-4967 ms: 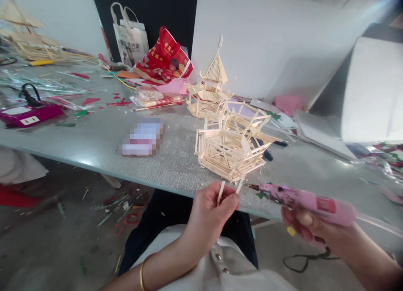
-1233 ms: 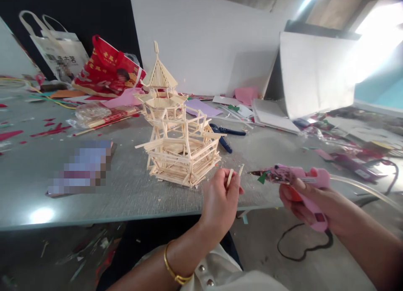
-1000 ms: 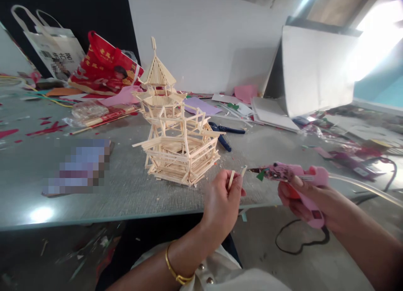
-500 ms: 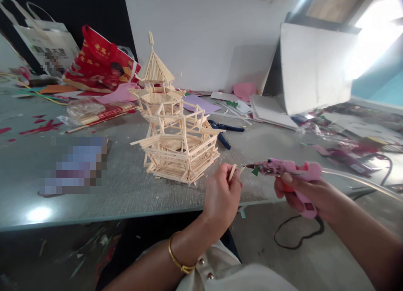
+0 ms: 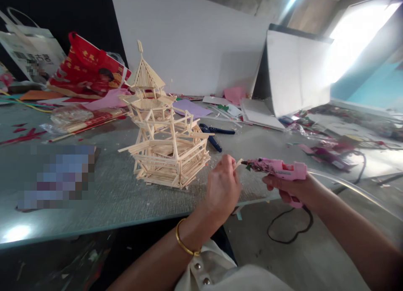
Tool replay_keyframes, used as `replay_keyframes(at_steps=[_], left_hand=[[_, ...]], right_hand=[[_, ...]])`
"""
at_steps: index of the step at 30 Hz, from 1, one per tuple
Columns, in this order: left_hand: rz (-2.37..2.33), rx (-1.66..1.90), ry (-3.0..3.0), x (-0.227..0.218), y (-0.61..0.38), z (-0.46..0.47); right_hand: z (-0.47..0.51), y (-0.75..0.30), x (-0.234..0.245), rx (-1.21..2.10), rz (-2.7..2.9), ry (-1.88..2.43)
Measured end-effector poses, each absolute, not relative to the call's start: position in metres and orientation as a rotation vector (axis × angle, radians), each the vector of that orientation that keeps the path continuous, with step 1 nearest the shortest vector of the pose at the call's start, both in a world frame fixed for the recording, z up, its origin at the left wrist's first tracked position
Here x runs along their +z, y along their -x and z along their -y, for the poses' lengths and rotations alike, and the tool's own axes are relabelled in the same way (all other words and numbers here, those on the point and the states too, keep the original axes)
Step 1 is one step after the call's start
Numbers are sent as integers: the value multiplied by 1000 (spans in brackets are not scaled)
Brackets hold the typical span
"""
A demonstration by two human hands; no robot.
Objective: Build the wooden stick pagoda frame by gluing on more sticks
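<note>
Pinched in my left hand is a short wooden stick, its free end pointing right. My right hand is wrapped round a pink glue gun, whose dark nozzle is at the stick's end; whether they touch is hard to make out. A clear glue stick trails from the gun's rear. Left of my hands stands a tiered pagoda model of thin wooden sticks, with a pointed roof on top and open framing below.
Dark blue pliers lie behind the model. A blurred-out phone-like slab rests on the left of the table. Wrapped sticks, a red bag and paper sheets are farther back. A black cord loops below the gun.
The view has turned a little, shifting the model left. The nozzle and the stick in my left hand have come together, and my left hand has rolled so its back shows more.
</note>
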State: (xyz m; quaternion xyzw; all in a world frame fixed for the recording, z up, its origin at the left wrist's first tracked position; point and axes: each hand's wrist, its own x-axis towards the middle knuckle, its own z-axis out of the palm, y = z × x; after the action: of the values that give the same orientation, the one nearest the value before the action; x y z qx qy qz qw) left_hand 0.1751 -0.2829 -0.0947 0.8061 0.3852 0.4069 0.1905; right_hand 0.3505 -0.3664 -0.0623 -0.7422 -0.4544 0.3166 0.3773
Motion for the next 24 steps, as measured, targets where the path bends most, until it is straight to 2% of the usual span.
replay_keyframes(at_steps=[5,15,24], left_hand=[[-1103,956,-2537,-92,-179,282],[-996,890,-2742,-88,-186,275],[-1010,836,-2813,-81,-188,276]], right_hand=[[362,-359,-57,881,1197,1950],[358,-371,-39,926,1338,2135],[347,-386,-27,1380,1142,1753]])
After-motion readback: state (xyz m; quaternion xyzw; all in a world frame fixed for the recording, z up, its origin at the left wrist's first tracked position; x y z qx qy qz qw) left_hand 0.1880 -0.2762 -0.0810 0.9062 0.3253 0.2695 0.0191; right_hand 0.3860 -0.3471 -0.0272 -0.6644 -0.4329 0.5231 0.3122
